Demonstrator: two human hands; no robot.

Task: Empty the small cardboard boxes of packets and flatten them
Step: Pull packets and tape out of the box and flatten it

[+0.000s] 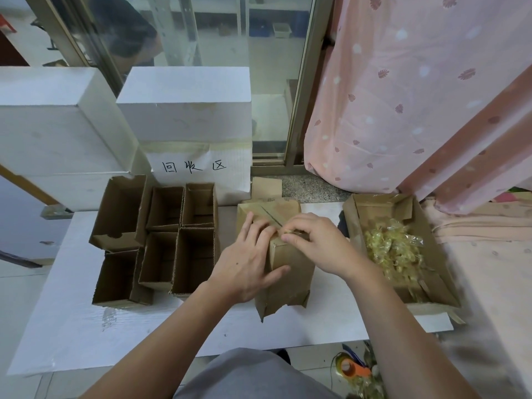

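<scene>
A small brown cardboard box (288, 269) stands on the white table (115, 326) in front of me, its top flaps taped together. My left hand (244, 260) lies against the box's left side with straight fingers on the top and the thumb on the front face. My right hand (313, 243) pinches something at the top seam, seemingly tape, between thumb and fingertips. To the right sits a wide open cardboard box (431, 286) holding a heap of clear packets (394, 249) with yellowish contents. Flattened cardboard (267, 188) lies behind the small box.
Several empty open cardboard boxes (161, 237) stand in a cluster at the left of the table. White boxes (184, 110) are stacked behind, one with a handwritten paper label. A pink curtain (417, 96) hangs at the right. A tape dispenser (352, 370) lies on the floor.
</scene>
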